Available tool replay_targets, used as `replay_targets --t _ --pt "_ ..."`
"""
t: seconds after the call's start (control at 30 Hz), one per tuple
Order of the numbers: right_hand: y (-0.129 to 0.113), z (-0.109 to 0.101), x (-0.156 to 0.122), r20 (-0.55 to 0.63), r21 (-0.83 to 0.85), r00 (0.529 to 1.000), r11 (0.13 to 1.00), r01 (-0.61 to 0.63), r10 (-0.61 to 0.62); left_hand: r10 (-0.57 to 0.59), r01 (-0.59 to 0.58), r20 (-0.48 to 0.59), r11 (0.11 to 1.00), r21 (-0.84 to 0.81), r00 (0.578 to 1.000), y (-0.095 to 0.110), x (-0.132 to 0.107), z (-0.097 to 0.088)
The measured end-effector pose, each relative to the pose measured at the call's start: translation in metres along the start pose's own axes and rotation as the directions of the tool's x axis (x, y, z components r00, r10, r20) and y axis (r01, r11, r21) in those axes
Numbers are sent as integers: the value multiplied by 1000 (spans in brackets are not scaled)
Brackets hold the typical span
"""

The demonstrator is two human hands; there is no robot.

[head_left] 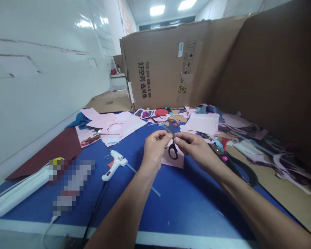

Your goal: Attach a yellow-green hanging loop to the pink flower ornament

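Observation:
My left hand and my right hand meet over the middle of the blue table, fingertips pinched close together. Between them is a pair of scissors with a black handle; its parted blades point away from me. The fingers of my right hand close on the scissors near the pivot. Whatever small thing my left thumb and forefinger pinch beside the blades is hidden. Below the hands a piece of pink paper lies on the table.
A white glue gun and a translucent glue stick lie left of my hands. Large black-handled scissors rest at right. Pink sheets, a red disc and scraps lie farther back. A cardboard box stands behind.

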State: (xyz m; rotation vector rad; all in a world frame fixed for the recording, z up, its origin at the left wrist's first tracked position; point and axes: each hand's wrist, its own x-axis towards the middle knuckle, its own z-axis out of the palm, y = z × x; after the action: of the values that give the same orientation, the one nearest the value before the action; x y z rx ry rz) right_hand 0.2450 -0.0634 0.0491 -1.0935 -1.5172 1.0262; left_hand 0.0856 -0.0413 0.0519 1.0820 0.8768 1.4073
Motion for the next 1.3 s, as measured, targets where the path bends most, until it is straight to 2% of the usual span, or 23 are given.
replay_targets --t 0.17,0.43,0.63,1.07,1.2,1.3 --pt "-4 0 -1 -35 -85 998 995 52 -55 -8 1 -103 998 -63 995 7 4 -3" --pt "0 9 -5 -42 -288 975 937 196 -216 -23 9 -130 994 -113 991 10 7 -10" --pt "6 8 -6 -22 -376 963 895 241 -269 -55 33 -127 985 -169 990 13 7 -11" --pt "3 10 -8 -5 -410 957 873 263 -290 -142 102 -166 967 -233 976 15 8 -14" --pt "2 11 -7 -23 -360 966 904 232 -257 -158 114 -179 966 -234 971 17 10 -17" --pt "2 10 -5 -65 -261 982 953 154 -177 -168 109 -219 961 -255 961 19 13 -21"
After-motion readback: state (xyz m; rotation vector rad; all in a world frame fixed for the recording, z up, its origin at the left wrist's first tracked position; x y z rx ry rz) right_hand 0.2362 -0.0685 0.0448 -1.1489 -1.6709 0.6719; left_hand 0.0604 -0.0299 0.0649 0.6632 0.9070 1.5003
